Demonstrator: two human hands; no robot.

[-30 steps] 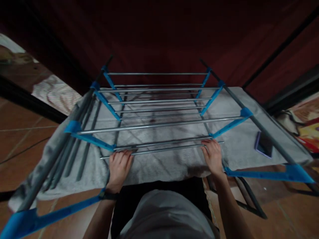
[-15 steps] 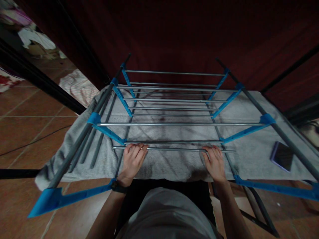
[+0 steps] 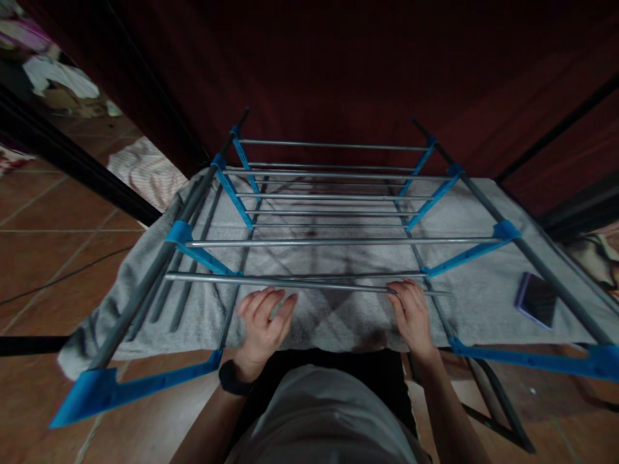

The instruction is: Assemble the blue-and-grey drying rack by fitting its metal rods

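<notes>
A thin grey metal rod (image 3: 217, 279) lies slantwise across the near part of a blue-and-grey rack frame (image 3: 338, 242). My right hand (image 3: 411, 316) is closed on the rod's right end, thumb and fingers pinching it. Just below the rod, my left hand (image 3: 265, 322) has its fingers bent and apart, holding nothing. A faint grey length continues to the right of my right hand; I cannot tell whether it is the same rod. Blue plastic brackets (image 3: 207, 259) join the frame's cross rods to its thicker side tubes (image 3: 138, 299).
Several loose grey tubes (image 3: 184, 296) lie at the left on a grey cloth (image 3: 319, 316) covering the table. A phone (image 3: 538, 299) rests at the right. Long blue arms (image 3: 159, 385) reach past the near edge. A dark red curtain (image 3: 329, 64) hangs behind.
The rod has shifted left and tilted, its left end now over the left side of the frame. My left hand has come off it; my right hand has closed on its right end.
</notes>
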